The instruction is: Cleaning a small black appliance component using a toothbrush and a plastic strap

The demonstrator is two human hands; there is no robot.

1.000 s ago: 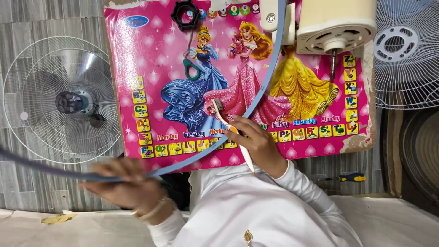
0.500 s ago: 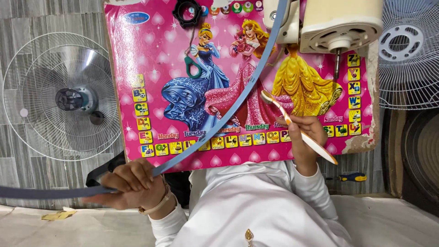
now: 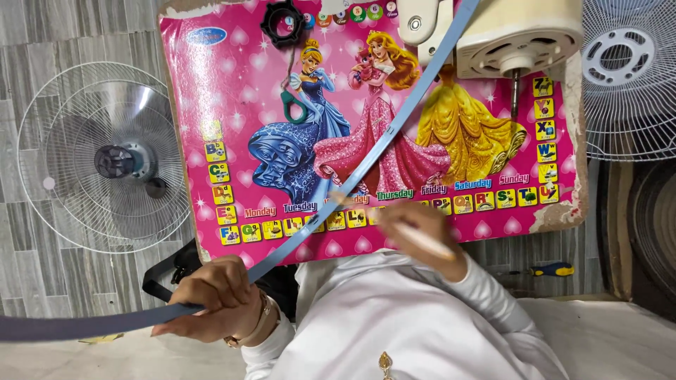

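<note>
A long grey-blue band (image 3: 338,190) was gripped in the clenched left hand (image 3: 218,299), and it ran up and away past the right hand (image 3: 415,229) toward a cream fan motor (image 3: 517,35). A slim whitish tool (image 3: 422,241), blurred, appeared to be grasped by the right hand over a pink picture board (image 3: 232,91). A fan guard (image 3: 105,158) lay beyond the left hand.

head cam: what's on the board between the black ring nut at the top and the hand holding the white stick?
In the head view, between the black ring nut and the right hand lie the pink picture board, a green-handled tool on it, and the blue-grey strip crossing diagonally.
</note>
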